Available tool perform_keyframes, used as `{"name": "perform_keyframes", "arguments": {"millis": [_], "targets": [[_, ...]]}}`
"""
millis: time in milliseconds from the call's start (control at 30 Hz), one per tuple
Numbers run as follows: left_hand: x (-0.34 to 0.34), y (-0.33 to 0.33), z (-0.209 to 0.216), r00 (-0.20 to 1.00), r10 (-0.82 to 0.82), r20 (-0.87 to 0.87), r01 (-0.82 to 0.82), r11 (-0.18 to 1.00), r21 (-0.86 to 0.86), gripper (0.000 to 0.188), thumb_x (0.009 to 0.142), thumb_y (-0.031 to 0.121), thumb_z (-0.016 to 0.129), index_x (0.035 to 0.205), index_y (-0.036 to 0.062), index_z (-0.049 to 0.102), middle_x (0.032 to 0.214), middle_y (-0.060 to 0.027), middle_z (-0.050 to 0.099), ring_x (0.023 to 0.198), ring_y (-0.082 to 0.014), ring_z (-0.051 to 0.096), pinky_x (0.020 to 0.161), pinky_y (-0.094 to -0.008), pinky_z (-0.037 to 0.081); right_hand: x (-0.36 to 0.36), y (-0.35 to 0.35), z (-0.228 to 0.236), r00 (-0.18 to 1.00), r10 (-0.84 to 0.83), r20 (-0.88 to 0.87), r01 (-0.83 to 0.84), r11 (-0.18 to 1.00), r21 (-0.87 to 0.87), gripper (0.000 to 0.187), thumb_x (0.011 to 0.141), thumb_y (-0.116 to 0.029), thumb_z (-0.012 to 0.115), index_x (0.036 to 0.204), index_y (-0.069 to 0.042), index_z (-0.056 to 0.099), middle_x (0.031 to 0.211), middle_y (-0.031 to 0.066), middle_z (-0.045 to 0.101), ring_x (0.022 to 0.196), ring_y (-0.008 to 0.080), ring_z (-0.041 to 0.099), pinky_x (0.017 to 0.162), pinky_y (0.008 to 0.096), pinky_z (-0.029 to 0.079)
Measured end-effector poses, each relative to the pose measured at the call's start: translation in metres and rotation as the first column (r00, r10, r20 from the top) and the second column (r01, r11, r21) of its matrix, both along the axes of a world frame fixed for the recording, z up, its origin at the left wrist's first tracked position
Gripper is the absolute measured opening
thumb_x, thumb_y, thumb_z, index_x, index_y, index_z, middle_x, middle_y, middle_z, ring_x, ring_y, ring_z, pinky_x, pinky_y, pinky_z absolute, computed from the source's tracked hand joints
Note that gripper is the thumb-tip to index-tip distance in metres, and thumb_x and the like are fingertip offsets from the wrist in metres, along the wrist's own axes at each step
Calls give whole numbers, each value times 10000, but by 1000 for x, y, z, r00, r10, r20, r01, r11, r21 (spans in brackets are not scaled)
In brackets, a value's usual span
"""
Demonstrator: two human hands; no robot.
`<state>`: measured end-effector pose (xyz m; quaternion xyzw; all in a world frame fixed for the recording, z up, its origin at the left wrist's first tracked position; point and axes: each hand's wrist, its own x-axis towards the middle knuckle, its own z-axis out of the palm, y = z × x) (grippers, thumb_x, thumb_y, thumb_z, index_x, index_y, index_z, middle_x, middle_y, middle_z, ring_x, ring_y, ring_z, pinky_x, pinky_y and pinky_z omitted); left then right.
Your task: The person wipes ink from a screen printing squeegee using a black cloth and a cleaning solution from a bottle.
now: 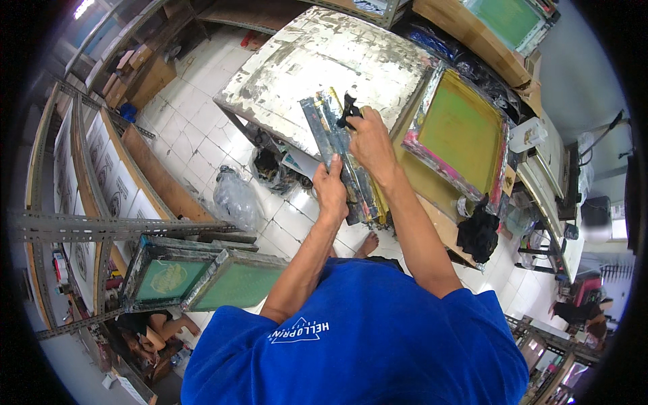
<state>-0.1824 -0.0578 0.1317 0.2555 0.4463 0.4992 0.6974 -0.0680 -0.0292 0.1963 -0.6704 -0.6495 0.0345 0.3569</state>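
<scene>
My left hand (331,189) grips a long squeegee (316,125), its dark grey surface crusted with paint and streaked yellow along one side. The squeegee is tilted, with its far end over the near edge of a paint-stained white table (297,61). In my right hand (372,145), closed fingers pinch a black cloth (349,110) against or just above the squeegee's far half; contact is hard to make out. To the right of that hand lies a screen printing frame (466,128) with yellow-green mesh and pink-stained edges.
A black rag (478,233) hangs by the frame's near corner, and a white tub (528,135) stands beyond it. Clear plastic bags (236,199) sit on the tiled floor. Green-mesh frames (233,282) lean at the left beside a metal rack (128,226). Another person (152,331) is at lower left.
</scene>
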Motion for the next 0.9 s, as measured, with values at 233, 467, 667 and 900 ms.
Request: {"name": "perform_keyframes", "arguments": {"millis": [233, 467, 667, 900], "targets": [[-33, 24, -9, 999, 9, 39, -9, 1000, -2, 239, 1010, 228, 560, 1002, -8, 595, 876, -58, 649, 730, -117, 585, 659, -290, 485, -15, 1, 7, 957, -33, -289, 21, 999, -43, 239, 808, -14, 637, 1032, 24, 714, 899, 200, 626, 864, 339, 623, 793, 386, 488], [-40, 17, 3, 993, -103, 66, 105, 994, -35, 249, 1012, 237, 559, 1035, -7, 604, 846, -50, 666, 665, -106, 605, 609, -272, 496, 8, 69, -11, 792, -126, -598, 129, 991, -39, 236, 840, -153, 727, 1015, 6, 732, 786, 142, 727, 683, 177, 667, 648, 329, 505], [-43, 8, 2, 982, -171, 81, 176, 983, -53, 263, 1010, 241, 565, 1054, -14, 608, 842, -53, 671, 652, -107, 607, 585, -272, 499, 5, 100, -23, 689, -206, -695, 169, 978, -123, 224, 790, -154, 770, 885, 43, 721, 754, 135, 713, 663, 173, 654, 632, 330, 505], [-47, 9, -12, 996, -90, -12, 89, 992, -94, 241, 998, 228, 586, 978, -13, 592, 786, -56, 647, 623, -121, 589, 565, -295, 493, -6, 100, -38, 636, -171, -753, 104, 985, -136, 215, 740, -128, 777, 837, 53, 711, 700, 104, 691, 596, 164, 622, 573, 315, 494]]}}
